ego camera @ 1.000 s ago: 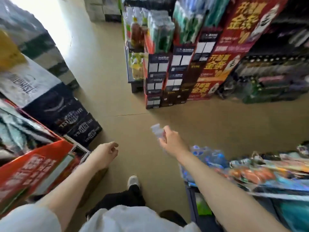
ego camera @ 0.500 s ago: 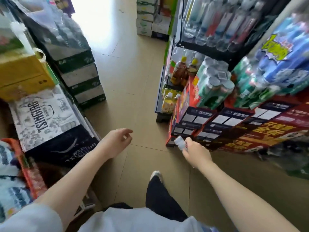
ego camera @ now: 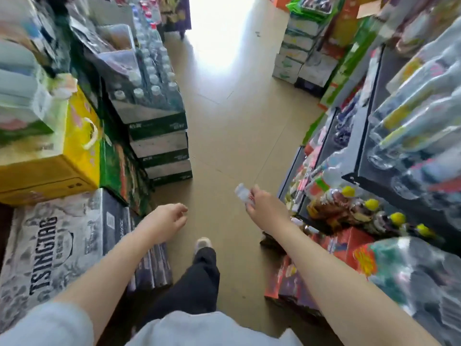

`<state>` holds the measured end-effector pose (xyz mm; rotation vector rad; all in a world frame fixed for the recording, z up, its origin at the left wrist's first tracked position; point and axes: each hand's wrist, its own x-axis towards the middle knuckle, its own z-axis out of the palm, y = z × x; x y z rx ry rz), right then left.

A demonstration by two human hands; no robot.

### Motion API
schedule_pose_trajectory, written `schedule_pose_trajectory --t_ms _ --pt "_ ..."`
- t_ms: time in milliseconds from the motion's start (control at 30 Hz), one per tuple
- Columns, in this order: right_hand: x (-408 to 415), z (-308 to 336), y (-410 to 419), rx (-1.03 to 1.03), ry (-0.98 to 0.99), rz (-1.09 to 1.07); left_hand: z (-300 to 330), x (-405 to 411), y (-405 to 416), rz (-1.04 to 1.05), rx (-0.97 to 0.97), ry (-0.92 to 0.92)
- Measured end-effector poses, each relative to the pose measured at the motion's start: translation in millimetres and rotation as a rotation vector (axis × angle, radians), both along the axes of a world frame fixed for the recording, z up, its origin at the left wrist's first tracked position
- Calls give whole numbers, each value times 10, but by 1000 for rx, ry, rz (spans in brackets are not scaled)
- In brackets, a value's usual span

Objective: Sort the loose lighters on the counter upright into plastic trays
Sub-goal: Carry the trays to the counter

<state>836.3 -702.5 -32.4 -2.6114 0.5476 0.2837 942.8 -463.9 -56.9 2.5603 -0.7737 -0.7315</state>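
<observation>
Right hand [ego camera: 265,208] fingers round the same small clear object [ego camera: 243,193] — left hand [ego camera: 166,219] loosely curled, empty — aisle now ahead.

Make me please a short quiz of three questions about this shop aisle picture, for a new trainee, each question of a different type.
1. True or false: the left hand holds a lighter.
2. Multiple choice: the right hand grips
A) a yellow-capped bottle
B) a small pale plastic item, too blurred to name
C) a cardboard case
3. Fill in: the big printed word on the grey beer case at lower left is ____.

Key
1. False: its fingers hang loosely curled, with nothing in them.
2. B: it sticks out above the fingers, over the floor of the aisle.
3. TSINGTAO
</observation>
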Motion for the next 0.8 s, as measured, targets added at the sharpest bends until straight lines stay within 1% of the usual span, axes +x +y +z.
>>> schedule_pose_trajectory --t_ms 133,200,300,400,500,600,700,800 --pt "1029 -73 -304 67 65 22 4 995 -303 25 15 -3" --pt "1444 -59 -555 32 81 57 83 1487 -521 31 10 11" --pt "1981 -25 -1078 -115 108 107 235 2141 -990 5 -18 37" --pt "2480 -74 -1682 -199 139 91 309 2735 -1559 -11 -65 26" --pt "3100 -148 -2308 -233 143 74 295 3372 -2181 -17 -133 -7" --pt "3758 -208 -2880 -228 175 76 207 3964 -2728 -15 -128 3" --pt "4518 -197 -3419 -245 180 116 138 4573 -3188 58 -119 41" --pt "5331 4 -3761 -269 137 168 167 5185 -3481 116 -105 41"
